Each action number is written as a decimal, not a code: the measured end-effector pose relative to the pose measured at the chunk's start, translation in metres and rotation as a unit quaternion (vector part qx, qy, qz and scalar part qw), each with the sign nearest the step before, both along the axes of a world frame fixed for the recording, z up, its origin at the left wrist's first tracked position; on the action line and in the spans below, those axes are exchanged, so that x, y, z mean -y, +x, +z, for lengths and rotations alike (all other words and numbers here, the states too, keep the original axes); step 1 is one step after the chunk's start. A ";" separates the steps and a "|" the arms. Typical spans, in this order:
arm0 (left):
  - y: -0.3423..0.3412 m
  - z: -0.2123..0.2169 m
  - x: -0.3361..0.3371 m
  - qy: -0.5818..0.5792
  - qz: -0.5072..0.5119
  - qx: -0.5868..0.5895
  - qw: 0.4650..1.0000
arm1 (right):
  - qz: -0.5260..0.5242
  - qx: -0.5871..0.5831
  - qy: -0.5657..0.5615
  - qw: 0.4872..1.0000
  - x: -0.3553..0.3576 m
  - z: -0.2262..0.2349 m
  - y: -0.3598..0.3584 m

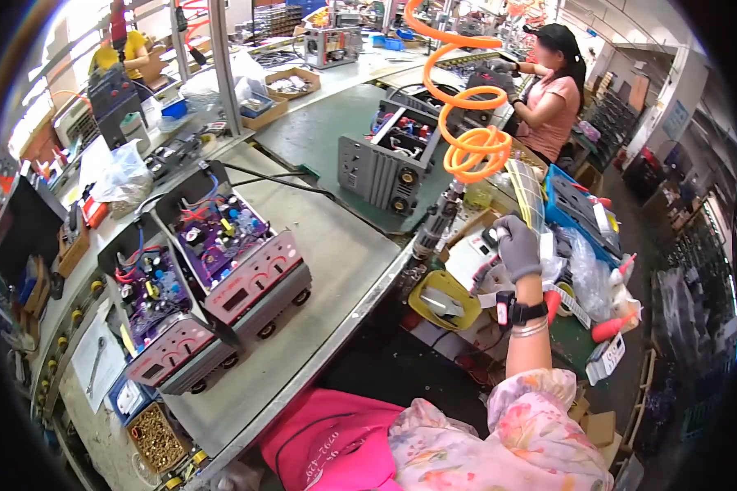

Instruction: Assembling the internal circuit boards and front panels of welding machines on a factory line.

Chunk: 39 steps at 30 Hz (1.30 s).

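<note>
Right hand (517,245), grey-gloved, sits right of frame centre, reaching away from the body over a cluttered side bench. The fingers are curled together, seemingly on a strip of pale tags or labels (529,192) rising above it; whether they actually clamp it cannot be told. The left hand is not in view.

Just left of the hand hangs a pneumatic screwdriver (434,222), fed by a coiled orange air hose (467,123) dropping from the upper centre. Below the hand lies a yellow tray (446,299); to its right, clear plastic bags (585,270), a blue crate (577,209) and red-handled tools (614,327).

Risks, as judged:
- The forearm passes close to the hanging screwdriver; a knock could set it swinging against the open grey chassis (385,164) at upper centre.
- The strip is long and limp; it could snag on the hose coils.
- Loose bags and tools crowd the bench edge; a sweep of the sleeve could push them off.

Two open power units with purple circuit boards (213,278) stand on the tabletop (344,254) at left, well apart from the hand, unattended near the edge.
</note>
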<state>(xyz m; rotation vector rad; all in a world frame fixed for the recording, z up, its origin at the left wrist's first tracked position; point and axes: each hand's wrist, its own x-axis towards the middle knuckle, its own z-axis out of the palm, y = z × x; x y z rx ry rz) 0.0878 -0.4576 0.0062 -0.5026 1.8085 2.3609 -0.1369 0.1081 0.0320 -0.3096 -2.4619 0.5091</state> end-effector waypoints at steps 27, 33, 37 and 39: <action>0.106 -0.072 0.066 0.000 -0.015 0.212 0.977 | -0.068 0.427 0.017 0.901 -0.052 -0.002 0.044; 0.050 -0.108 0.054 0.024 -0.041 0.170 0.984 | -0.054 0.511 0.169 0.841 -0.108 -0.059 0.040; 0.047 -0.117 0.053 0.027 -0.016 0.164 0.986 | 0.035 0.583 0.198 0.787 -0.105 -0.064 0.042; 0.061 -0.117 0.056 0.021 0.015 0.175 0.984 | 0.023 0.582 0.136 0.802 -0.042 -0.029 0.034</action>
